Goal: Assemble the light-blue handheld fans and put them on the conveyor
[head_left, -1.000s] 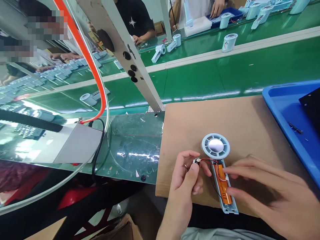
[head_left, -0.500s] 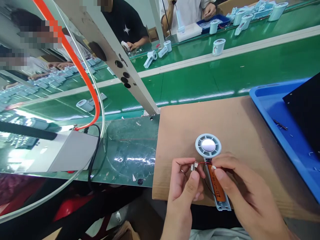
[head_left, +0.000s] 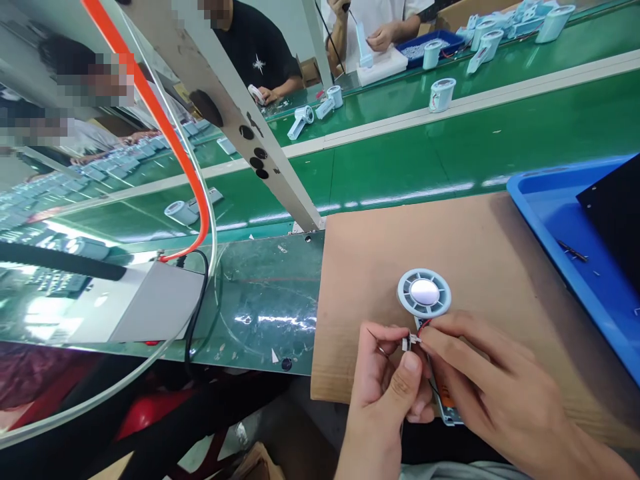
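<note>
A half-open handheld fan body (head_left: 424,294) lies on a brown cardboard mat (head_left: 450,247), its round light-blue head pointing away from me and its handle with an orange battery mostly hidden under my hands. My left hand (head_left: 387,380) pinches a small white connector (head_left: 406,343) between thumb and forefinger. My right hand (head_left: 480,380) meets it from the right, its fingertips on a mating white plug with red wire (head_left: 424,326) running to the fan. The two connector halves touch or nearly touch.
A blue bin (head_left: 575,240) with a black sheet and small screws sits at the right. Beyond the mat runs a green conveyor (head_left: 425,153) carrying fan parts. A slanted metal post (head_left: 240,113), an orange hose and a grey box stand at left. Other people work across the belt.
My right hand has left the battery handle and moved to the left hand, bringing its plug up against the white connector. Both hands now cover most of the handle.
</note>
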`<move>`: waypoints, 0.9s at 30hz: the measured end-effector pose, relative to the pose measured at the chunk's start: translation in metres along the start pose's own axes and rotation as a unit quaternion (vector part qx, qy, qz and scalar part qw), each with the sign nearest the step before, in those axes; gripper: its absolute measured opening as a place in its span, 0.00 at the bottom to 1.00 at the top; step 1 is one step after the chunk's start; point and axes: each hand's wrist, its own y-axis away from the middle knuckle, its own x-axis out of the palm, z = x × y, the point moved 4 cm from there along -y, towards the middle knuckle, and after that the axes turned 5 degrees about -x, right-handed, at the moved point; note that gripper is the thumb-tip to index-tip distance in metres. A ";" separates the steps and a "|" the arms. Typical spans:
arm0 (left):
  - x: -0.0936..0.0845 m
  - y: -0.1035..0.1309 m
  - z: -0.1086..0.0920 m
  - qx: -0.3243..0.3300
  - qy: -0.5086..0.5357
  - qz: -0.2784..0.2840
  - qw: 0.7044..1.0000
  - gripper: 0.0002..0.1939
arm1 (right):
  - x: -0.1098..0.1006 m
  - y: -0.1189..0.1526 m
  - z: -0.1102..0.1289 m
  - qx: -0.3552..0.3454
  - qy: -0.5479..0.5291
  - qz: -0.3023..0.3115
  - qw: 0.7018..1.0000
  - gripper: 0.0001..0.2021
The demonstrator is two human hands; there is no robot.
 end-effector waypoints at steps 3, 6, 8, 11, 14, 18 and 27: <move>0.000 -0.002 0.000 0.006 0.009 0.009 1.000 0.27 | 0.001 0.001 -0.001 -0.003 -0.011 0.008 1.000 0.11; 0.001 -0.002 -0.001 0.014 0.014 0.017 1.000 0.27 | 0.002 0.002 -0.001 -0.002 -0.003 0.007 1.000 0.11; 0.001 -0.002 -0.002 0.011 0.011 0.018 1.000 0.27 | 0.002 0.002 -0.001 -0.008 -0.002 0.007 1.000 0.11; 0.000 0.000 -0.005 0.005 -0.001 0.015 1.000 0.28 | 0.001 0.001 -0.003 0.009 -0.032 -0.007 0.999 0.10; -0.002 0.000 -0.008 0.000 -0.019 0.020 1.000 0.28 | -0.003 -0.002 -0.009 0.041 -0.074 -0.016 0.996 0.08; -0.005 -0.001 -0.010 -0.022 -0.049 0.013 0.998 0.30 | -0.010 -0.004 -0.014 -0.024 -0.089 0.021 0.995 0.17; -0.005 -0.011 -0.008 -0.004 -0.041 0.035 0.999 0.28 | -0.008 -0.007 -0.024 -0.107 -0.093 0.006 0.990 0.13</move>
